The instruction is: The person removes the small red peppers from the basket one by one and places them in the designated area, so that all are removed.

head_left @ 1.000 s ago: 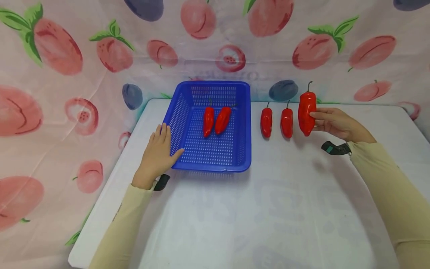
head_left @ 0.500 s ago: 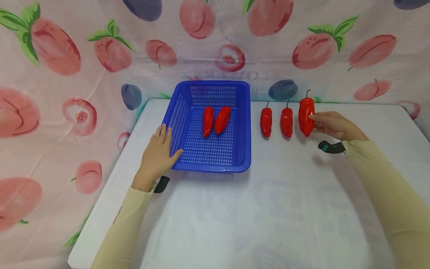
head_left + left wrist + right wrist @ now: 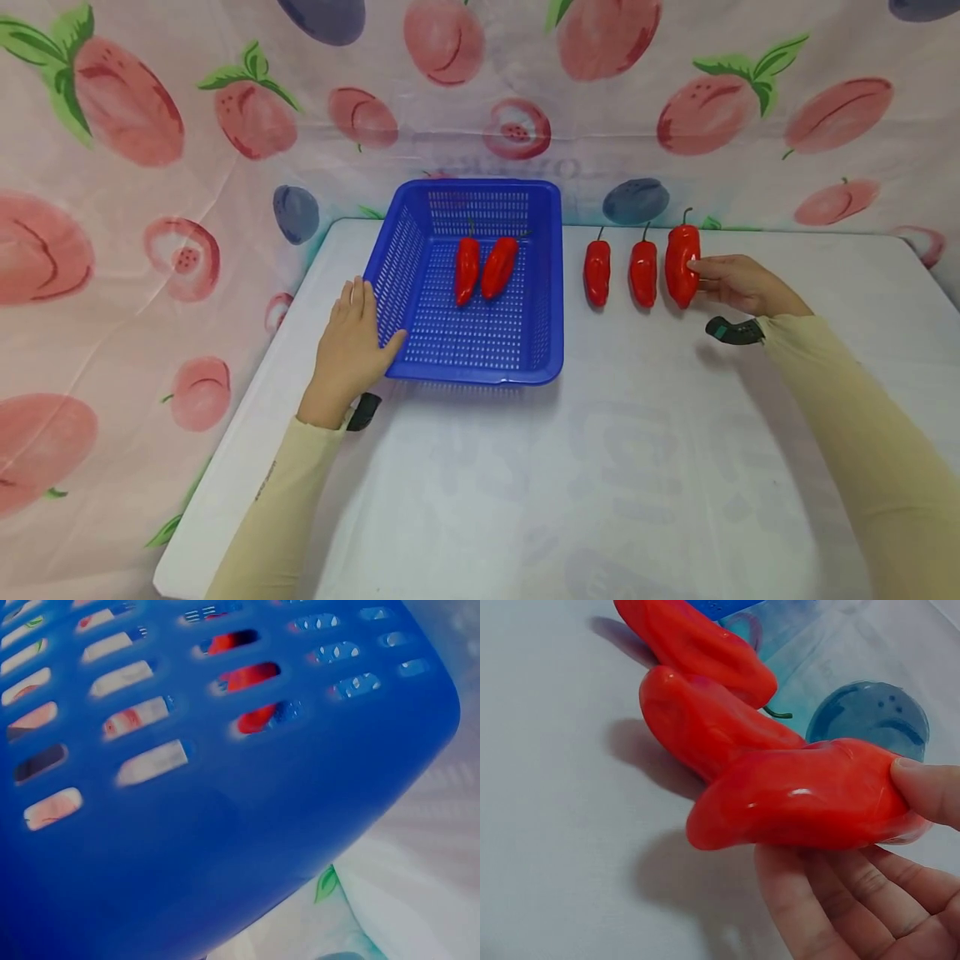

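Note:
Between thumb and fingers my right hand (image 3: 738,282) pinches a red pepper (image 3: 682,267), stem pointing away from me. The right wrist view shows this pepper (image 3: 802,796) close over the table, its shadow beneath, overlapping its neighbour. Two more red peppers lie left of it in a row, the middle pepper (image 3: 642,273) and the left pepper (image 3: 597,273). My left hand (image 3: 351,350) rests straight-fingered along the left side of a blue plastic basket (image 3: 474,372). Inside the basket are two red peppers, one upright in view (image 3: 467,271) and one slanted (image 3: 498,268).
A white table (image 3: 525,483) carries everything. Behind and to the left hangs a fruit-print cloth (image 3: 247,192). Slotted basket wall (image 3: 225,847) fills most of the left wrist view, red showing through its slots.
My right hand has lowered the pepper toward the table, moving slightly nearer and to the left, in line with the other two. My left hand has stayed at the basket.

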The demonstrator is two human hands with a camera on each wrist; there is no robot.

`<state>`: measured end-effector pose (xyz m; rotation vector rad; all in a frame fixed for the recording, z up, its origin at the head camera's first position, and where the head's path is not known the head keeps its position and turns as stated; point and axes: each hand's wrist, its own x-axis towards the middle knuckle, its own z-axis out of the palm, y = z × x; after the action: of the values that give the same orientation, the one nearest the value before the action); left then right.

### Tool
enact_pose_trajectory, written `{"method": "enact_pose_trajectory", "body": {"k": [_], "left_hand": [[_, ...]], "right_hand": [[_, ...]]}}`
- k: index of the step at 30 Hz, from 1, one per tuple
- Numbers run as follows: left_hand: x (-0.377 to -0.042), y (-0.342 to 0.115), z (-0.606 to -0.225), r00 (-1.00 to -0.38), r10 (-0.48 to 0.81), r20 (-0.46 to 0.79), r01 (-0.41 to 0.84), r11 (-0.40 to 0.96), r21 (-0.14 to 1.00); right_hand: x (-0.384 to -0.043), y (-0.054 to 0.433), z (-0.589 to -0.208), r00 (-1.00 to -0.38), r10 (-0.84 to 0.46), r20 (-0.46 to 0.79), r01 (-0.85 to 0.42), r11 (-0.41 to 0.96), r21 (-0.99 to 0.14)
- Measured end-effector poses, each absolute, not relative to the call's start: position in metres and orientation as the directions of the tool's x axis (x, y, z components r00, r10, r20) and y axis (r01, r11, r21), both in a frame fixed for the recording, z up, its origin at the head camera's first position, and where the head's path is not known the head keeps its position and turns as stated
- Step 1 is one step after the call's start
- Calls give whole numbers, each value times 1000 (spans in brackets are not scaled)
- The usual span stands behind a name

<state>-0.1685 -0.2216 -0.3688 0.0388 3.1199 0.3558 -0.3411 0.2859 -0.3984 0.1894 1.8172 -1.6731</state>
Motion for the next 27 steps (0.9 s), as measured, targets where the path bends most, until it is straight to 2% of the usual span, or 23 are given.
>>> {"method": "enact_pose_trajectory", "body": {"k": [10, 18, 24, 27], "left_hand": [[-167, -221, -369, -1000, 28, 3, 27, 973, 229], [-167, -221, -369, -1000, 30, 2, 30, 975, 221], [-168, -222, -370, -1000, 26, -1, 25, 976, 218], [-168, -221, -370, -1000, 26, 1, 25, 975, 222]], "right_hand": [[-339, 287, -401, -774, -319, -547, 506, 208, -837], [-345, 288, -411, -769, -286, -571, 488, 314, -814], [-347, 284, -414, -787, -260, -559, 429, 419, -800], [-348, 283, -413, -788, -225, -573, 446, 433, -783]]}}
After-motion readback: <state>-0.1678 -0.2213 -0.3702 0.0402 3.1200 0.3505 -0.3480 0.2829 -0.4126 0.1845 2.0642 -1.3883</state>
